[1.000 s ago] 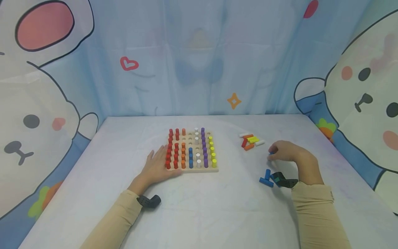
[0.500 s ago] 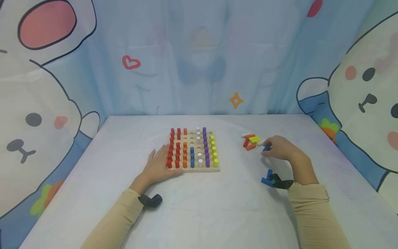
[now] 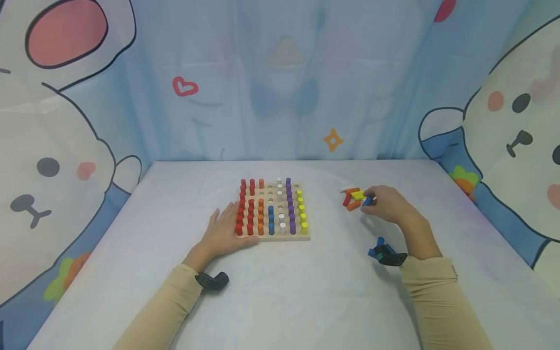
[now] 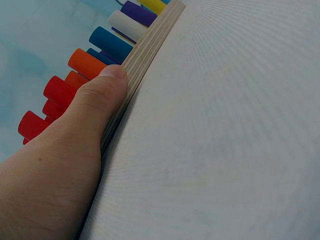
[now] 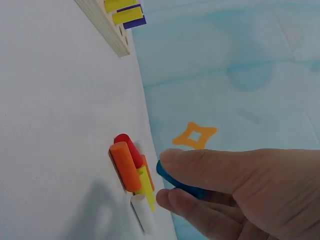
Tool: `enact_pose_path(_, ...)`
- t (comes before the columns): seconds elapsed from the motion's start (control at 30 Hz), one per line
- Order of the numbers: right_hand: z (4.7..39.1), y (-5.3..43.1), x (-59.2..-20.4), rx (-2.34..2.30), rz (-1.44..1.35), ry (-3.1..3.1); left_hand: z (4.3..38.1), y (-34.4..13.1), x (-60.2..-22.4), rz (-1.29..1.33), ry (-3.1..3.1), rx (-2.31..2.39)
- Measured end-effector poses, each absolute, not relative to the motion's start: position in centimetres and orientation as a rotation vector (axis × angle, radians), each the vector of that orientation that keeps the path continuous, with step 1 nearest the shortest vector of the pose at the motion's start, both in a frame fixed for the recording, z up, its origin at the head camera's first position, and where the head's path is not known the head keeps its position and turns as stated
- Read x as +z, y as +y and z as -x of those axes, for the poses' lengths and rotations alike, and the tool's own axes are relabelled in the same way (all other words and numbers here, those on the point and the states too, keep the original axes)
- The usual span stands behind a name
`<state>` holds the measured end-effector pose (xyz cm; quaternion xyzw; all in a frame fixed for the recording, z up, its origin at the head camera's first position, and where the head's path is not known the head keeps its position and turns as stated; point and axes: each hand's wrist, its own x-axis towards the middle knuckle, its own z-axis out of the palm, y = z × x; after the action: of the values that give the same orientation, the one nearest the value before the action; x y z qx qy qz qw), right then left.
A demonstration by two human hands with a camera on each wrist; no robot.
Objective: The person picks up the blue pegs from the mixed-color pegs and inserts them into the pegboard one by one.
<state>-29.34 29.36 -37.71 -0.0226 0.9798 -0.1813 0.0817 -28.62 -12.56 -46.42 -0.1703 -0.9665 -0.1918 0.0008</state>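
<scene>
My right hand [image 3: 389,206] pinches a blue peg [image 5: 176,183] between thumb and fingers, held above the table beside a small pile of loose pegs. In that pile lie an orange peg [image 5: 125,167], a red peg [image 5: 131,149], a yellow peg [image 5: 145,186] and a white peg [image 5: 143,215], among others. My left hand [image 3: 223,233] rests against the near left corner of a wooden pegboard [image 3: 290,237], its fingers along the left side and its thumb [image 4: 107,87] against the front edge. Columns of red, orange, blue, white, purple and yellow pegs stand upright in the board, with some holes bare.
Loose blue pegs [image 3: 372,253] lie on the white table [image 3: 280,291] under my right wrist, partly hidden by the black wrist camera [image 3: 389,256]. Behind the table hangs a blue curtain [image 3: 280,97] with cartoon prints.
My right hand has moved left and away from me with the blue peg, toward the loose pile, now covering the white peg at its right in the head view. My left hand stays on the pegboard.
</scene>
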Motion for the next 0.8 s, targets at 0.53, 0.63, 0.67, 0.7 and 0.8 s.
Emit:
enact_pose_path(0.53,29.4,27.7,-38.2,-0.624,0.201,3.119,28.7,-12.6,-46.5,0.546,-3.024,-0.61)
enact_pose_path(0.63,29.5,27.5,-38.2,-0.635,0.267,3.129,28.7,-12.5,-46.4,0.542,-3.028,-0.607)
enact_pose_path(0.67,29.5,27.4,-38.3,-0.637,0.289,3.129,28.6,-12.5,-46.4,0.54,-3.03,-0.607)
enact_pose_path(0.7,29.5,27.2,-38.2,-0.642,0.297,3.125,28.6,-12.5,-46.4,0.54,-3.032,-0.608)
enact_pose_path(0.8,29.5,26.8,-38.4,-0.652,0.341,3.121,28.6,-12.5,-46.4,0.536,-3.035,-0.61)
